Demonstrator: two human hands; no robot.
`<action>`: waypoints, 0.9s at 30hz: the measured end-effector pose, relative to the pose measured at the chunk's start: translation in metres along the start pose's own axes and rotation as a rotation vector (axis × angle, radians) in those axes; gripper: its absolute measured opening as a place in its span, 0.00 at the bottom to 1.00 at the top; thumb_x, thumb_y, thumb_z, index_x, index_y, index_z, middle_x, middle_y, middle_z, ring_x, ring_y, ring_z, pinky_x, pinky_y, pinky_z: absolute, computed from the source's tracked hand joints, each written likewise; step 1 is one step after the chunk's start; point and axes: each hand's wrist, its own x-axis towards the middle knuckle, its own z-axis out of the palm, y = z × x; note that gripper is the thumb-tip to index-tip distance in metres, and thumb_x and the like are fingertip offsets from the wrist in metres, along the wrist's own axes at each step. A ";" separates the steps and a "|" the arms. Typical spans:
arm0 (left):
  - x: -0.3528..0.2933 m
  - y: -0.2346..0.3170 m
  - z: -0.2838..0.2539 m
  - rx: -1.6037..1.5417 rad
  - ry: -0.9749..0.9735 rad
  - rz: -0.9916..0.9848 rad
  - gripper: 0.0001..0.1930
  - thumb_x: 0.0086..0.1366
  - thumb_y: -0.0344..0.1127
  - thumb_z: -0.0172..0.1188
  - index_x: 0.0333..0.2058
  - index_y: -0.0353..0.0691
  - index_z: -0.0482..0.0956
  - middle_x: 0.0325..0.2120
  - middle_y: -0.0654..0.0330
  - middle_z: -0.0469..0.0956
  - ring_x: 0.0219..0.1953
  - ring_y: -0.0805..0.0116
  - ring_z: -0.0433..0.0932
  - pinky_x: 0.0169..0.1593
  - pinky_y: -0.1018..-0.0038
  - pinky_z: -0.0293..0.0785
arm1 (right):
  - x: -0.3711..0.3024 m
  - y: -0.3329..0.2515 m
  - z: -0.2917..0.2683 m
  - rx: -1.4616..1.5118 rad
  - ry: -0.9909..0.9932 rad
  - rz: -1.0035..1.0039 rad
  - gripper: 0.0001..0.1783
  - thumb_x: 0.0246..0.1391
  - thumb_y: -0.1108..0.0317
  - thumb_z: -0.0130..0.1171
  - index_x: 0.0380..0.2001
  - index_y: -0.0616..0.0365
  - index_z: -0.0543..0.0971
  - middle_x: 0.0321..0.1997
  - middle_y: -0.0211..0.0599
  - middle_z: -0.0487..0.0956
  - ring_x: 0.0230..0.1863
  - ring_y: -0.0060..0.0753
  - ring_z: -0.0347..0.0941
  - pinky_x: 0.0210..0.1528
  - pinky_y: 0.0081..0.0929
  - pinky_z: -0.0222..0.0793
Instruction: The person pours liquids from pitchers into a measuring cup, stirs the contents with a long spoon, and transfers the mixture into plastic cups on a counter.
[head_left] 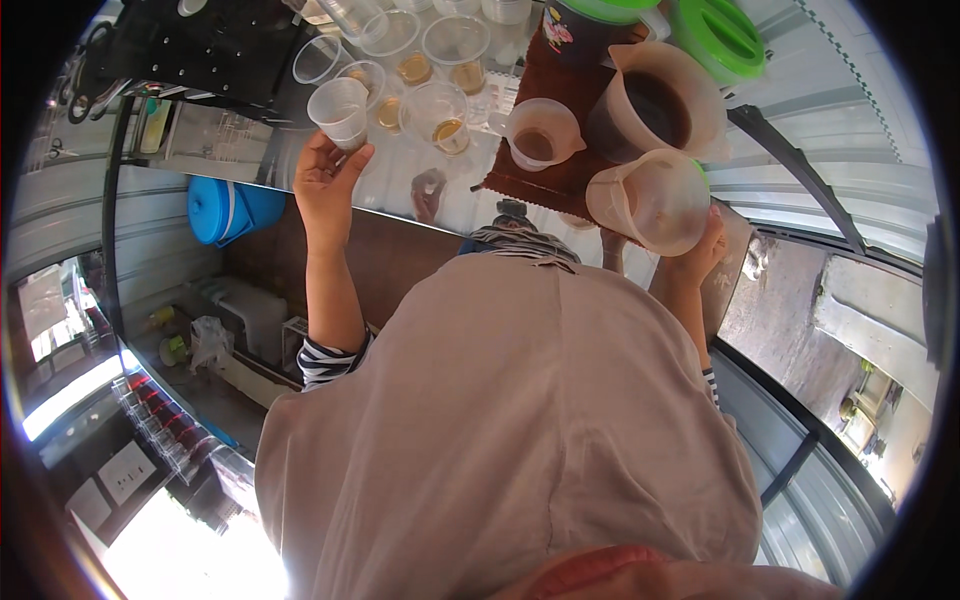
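Note:
Pinched between my left hand's (325, 178) thumb and fingers is a small translucent plastic cup (342, 116), raised at the counter's front edge. On the right, my right hand (704, 252) grips the side of a translucent plastic measuring jug (662, 208). This jug is tilted with its mouth toward the left, and a thin brownish residue shows inside. Just beyond the left hand stand several clear plastic cups (456, 45) with a little amber liquid at the bottom. A small spouted jug (541, 136) and a larger jug of dark brown liquid (652, 108) are near the right hand.
A brown cloth (508, 172) lies under the jugs on the shiny metal counter (385, 180). Behind them are a dark pitcher (585, 32) with a green lid and another green-lidded container (718, 38). A blue lidded bucket (232, 210) hangs at the left.

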 end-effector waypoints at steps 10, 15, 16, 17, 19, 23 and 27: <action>-0.005 -0.003 -0.005 0.526 -0.024 0.049 0.23 0.51 0.26 0.66 0.48 0.35 0.74 0.42 0.56 0.77 0.47 0.66 0.75 0.51 0.72 0.69 | -0.001 0.028 -0.030 -0.262 -0.026 -0.038 0.16 0.61 0.64 0.47 0.24 0.63 0.75 0.24 0.27 0.75 0.25 0.16 0.67 0.29 0.16 0.64; -0.003 -0.005 -0.007 0.655 -0.047 0.113 0.21 0.50 0.27 0.66 0.46 0.38 0.77 0.42 0.54 0.78 0.46 0.64 0.75 0.51 0.71 0.69 | 0.000 0.025 -0.029 -0.222 -0.030 0.007 0.15 0.60 0.65 0.47 0.24 0.63 0.75 0.26 0.28 0.75 0.27 0.15 0.67 0.31 0.16 0.63; -0.002 -0.006 -0.008 0.691 -0.060 0.148 0.21 0.50 0.27 0.66 0.45 0.39 0.77 0.43 0.54 0.78 0.46 0.63 0.76 0.50 0.71 0.69 | 0.001 0.026 -0.029 -0.221 -0.027 0.007 0.15 0.60 0.65 0.47 0.24 0.63 0.75 0.26 0.28 0.75 0.27 0.15 0.67 0.31 0.16 0.63; -0.001 -0.005 -0.008 0.690 -0.065 0.149 0.21 0.50 0.27 0.66 0.45 0.39 0.77 0.43 0.54 0.78 0.46 0.63 0.76 0.50 0.71 0.69 | 0.002 0.027 -0.030 -0.225 -0.019 0.010 0.15 0.60 0.65 0.47 0.24 0.63 0.76 0.26 0.28 0.75 0.27 0.15 0.67 0.31 0.16 0.63; 0.001 -0.004 -0.009 0.764 -0.080 0.184 0.21 0.49 0.26 0.65 0.45 0.40 0.78 0.43 0.54 0.78 0.46 0.60 0.76 0.50 0.70 0.69 | 0.005 0.031 -0.036 -0.228 -0.006 0.013 0.15 0.60 0.65 0.48 0.24 0.63 0.76 0.26 0.28 0.75 0.27 0.15 0.67 0.31 0.15 0.63; 0.005 0.004 -0.005 0.806 -0.112 0.202 0.21 0.50 0.26 0.65 0.46 0.42 0.78 0.43 0.54 0.78 0.46 0.59 0.76 0.50 0.70 0.69 | 0.007 0.035 -0.042 -0.238 -0.033 0.003 0.15 0.60 0.65 0.48 0.24 0.63 0.77 0.26 0.28 0.75 0.27 0.15 0.67 0.31 0.16 0.63; 0.007 0.003 -0.005 0.812 -0.114 0.210 0.21 0.51 0.26 0.65 0.45 0.47 0.78 0.40 0.57 0.78 0.44 0.57 0.74 0.49 0.66 0.70 | 0.004 0.029 -0.035 -0.256 -0.014 0.021 0.16 0.60 0.65 0.48 0.23 0.63 0.77 0.24 0.27 0.75 0.26 0.15 0.66 0.30 0.16 0.63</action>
